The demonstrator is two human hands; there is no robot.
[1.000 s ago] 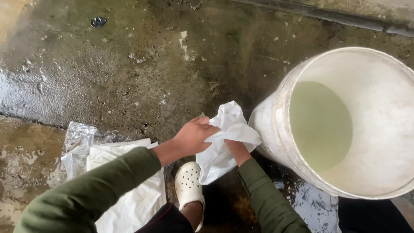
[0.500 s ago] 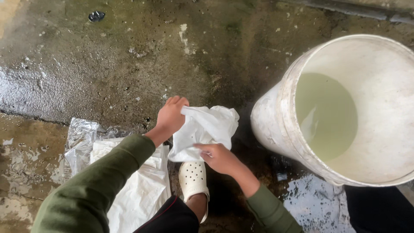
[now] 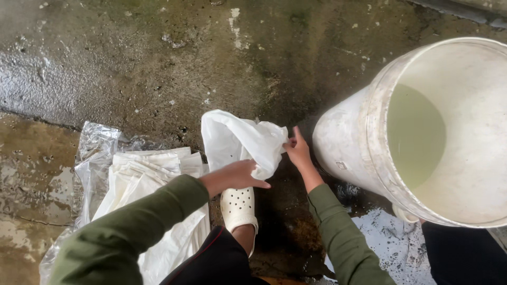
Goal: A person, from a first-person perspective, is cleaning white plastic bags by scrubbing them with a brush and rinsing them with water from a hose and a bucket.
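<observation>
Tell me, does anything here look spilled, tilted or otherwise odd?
Yes. The big white bucket is tipped over toward the camera, with greenish water still inside. The concrete floor is wet and stained, with a dark puddle by the white clog. Both hands hold a crumpled white bag.
</observation>
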